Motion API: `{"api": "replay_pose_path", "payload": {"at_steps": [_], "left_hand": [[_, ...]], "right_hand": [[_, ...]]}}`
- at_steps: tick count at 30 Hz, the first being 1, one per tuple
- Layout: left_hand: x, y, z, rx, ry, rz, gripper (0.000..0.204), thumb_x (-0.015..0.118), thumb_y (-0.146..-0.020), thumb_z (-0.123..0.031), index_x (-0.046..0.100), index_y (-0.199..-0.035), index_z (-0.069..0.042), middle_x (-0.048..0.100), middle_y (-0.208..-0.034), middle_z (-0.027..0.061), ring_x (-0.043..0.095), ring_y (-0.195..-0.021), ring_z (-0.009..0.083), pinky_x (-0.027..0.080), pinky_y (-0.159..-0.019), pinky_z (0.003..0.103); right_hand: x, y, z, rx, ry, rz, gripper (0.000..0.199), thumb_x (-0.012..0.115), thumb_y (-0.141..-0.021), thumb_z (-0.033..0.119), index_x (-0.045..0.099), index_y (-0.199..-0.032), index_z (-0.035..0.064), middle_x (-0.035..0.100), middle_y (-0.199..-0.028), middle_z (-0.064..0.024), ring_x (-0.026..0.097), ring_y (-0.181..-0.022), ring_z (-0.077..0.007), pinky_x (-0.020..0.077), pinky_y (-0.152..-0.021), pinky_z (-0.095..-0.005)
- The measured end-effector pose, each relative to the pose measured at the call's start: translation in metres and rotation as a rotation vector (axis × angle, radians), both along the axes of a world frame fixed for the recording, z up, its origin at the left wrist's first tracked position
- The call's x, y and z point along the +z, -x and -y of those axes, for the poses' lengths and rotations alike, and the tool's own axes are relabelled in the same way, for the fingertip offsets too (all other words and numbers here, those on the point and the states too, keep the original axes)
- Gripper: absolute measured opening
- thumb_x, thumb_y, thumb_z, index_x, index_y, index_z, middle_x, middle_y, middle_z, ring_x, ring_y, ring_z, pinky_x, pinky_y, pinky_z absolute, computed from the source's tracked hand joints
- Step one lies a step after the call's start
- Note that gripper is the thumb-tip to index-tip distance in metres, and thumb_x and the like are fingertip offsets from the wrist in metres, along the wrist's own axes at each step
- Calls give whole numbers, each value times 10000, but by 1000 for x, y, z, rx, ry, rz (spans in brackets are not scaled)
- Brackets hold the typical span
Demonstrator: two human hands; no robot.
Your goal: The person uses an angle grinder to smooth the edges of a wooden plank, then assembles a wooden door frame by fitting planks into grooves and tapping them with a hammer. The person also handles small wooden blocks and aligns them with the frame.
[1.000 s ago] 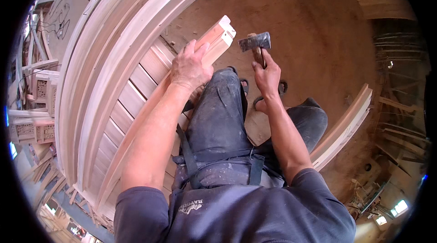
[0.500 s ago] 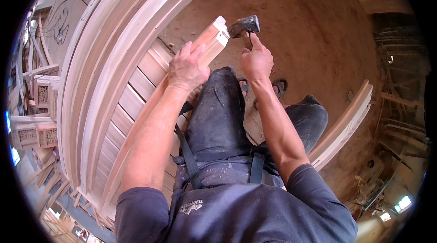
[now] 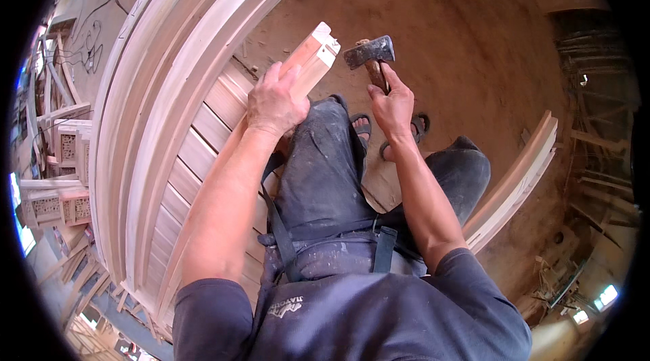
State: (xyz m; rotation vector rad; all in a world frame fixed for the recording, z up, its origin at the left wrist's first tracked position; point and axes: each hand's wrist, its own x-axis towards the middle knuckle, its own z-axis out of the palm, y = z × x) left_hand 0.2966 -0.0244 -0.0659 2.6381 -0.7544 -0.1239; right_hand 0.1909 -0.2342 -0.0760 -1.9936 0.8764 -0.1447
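Observation:
My left hand [image 3: 274, 100] grips a pale wooden slat [image 3: 313, 58] whose free end points up and away from me, over my left knee. My right hand [image 3: 391, 105] is wrapped around the wooden handle of a hammer [image 3: 369, 53]; its dark metal head hangs just right of the slat's end, a small gap apart. I am seated, with dark dusty trousers [image 3: 325, 171] and sandalled feet [image 3: 420, 127] below the hands.
A large curved wooden frame [image 3: 156, 97] with a row of flat slats [image 3: 203, 151] runs along my left. A loose curved moulding [image 3: 521, 171] lies on the dirt floor [image 3: 440, 16] to my right. Carved wooden pieces [image 3: 61, 151] are stacked far left.
The hammer swung up toward the slat's end half a second ago and now sits slightly lower and to the right. My left hand and the slat have barely moved.

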Motion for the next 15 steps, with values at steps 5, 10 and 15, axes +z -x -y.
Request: {"api": "replay_pose_path", "payload": {"at_steps": [5, 10, 15], "left_hand": [[-1, 3, 2, -12, 10, -4, 585, 748, -696, -199, 617, -1256, -90, 603, -1267, 198, 626, -1112, 387, 539, -934, 450], [-2, -2, -1, 8, -9, 31, 585, 752, -691, -195, 619, -1251, -91, 606, -1260, 188, 622, -1118, 378, 534, -937, 447], [-5, -4, -1, -9, -5, -4, 585, 755, -691, -195, 620, -1250, -93, 599, -1272, 199, 618, -1129, 377, 530, -942, 445]], "right_hand": [[-8, -10, 2, 77, 166, -22, 483, 667, -835, 137, 639, -1313, 200, 715, -1038, -203, 684, -965, -384, 520, -849, -461], [24, -51, 0, 148, 285, -271, 492, 607, -830, 139, 629, -1315, 215, 701, -1094, -202, 668, -1018, -397, 518, -896, -482], [16, -42, 2, 109, 197, -194, 515, 618, -828, 144, 612, -1336, 219, 704, -1060, -208, 668, -1014, -401, 523, -887, -480]]}}
